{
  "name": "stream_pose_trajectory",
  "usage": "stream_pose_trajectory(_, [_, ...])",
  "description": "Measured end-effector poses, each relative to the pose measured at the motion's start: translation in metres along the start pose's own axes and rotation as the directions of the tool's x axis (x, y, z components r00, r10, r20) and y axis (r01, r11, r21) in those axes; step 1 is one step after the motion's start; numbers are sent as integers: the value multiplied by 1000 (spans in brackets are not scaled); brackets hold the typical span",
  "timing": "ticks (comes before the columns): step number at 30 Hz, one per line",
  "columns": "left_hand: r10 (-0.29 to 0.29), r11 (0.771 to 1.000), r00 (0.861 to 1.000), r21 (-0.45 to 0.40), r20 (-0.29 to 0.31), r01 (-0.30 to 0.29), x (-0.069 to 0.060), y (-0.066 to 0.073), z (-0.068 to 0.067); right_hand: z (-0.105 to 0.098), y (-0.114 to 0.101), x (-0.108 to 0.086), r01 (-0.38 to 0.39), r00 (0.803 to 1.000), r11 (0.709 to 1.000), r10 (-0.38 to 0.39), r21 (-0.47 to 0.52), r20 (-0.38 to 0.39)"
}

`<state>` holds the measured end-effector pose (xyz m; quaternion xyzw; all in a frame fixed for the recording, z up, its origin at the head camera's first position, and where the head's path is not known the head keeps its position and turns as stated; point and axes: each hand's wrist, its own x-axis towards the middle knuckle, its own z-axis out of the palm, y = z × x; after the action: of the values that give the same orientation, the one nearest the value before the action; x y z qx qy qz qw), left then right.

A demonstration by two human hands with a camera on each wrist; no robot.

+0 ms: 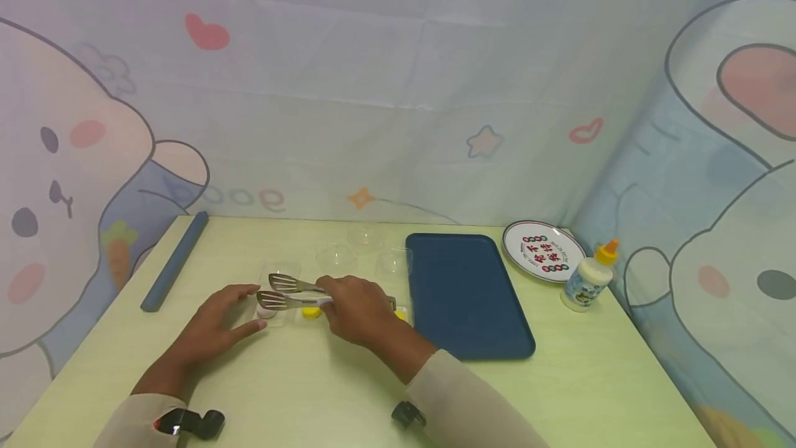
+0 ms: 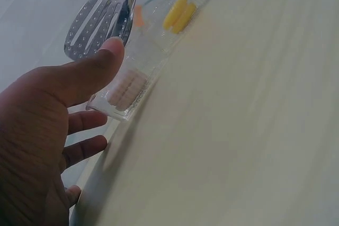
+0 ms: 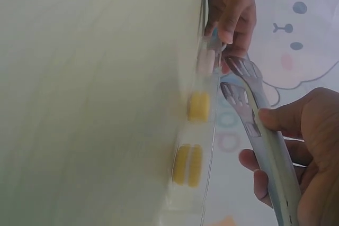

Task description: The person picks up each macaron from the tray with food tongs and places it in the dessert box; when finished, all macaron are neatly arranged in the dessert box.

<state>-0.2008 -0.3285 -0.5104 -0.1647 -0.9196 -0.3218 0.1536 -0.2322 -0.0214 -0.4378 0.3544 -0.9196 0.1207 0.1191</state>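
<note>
My right hand (image 1: 361, 310) grips metal serving tongs (image 1: 278, 301), with slotted ends pointing left and slightly apart. Beneath them lies a clear plastic tray (image 2: 153, 43) holding macaron-like sweets: a pale pink one (image 2: 127, 89) at the left end, then yellow ones (image 3: 189, 165) farther right. Nothing shows between the slotted ends. My left hand (image 1: 208, 330) is at the tray's left end, thumb and fingers spread on either side of the pink sweet. In the left wrist view its thumb is near the tongs' tip; whether it touches the tray I cannot tell.
Several clear plastic cups or domes (image 1: 336, 259) stand behind the tray. To the right lie a dark blue tray (image 1: 469, 296), a round plate (image 1: 542, 250) with red lettering, and a white glue-like bottle (image 1: 586, 282) with an orange tip. A blue-grey roll (image 1: 175, 263) lies at the left edge.
</note>
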Motion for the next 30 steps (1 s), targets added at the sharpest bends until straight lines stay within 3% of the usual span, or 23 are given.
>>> stream_pose_trajectory(16, [49, 998, 997, 32, -61, -48, -1, -4, 5, -7, 30, -29, -107, 989, 986, 118, 129, -84])
stream_pose_trajectory(25, [17, 1000, 999, 5, -29, -17, -1, -3, 2, -9, 54, -48, -111, 977, 974, 143, 195, -160])
stream_pose_trajectory(30, [1, 1000, 1000, -16, -11, -1, -1, -1, 1, -12, 69, -60, -152, 964, 968, 190, 200, -188])
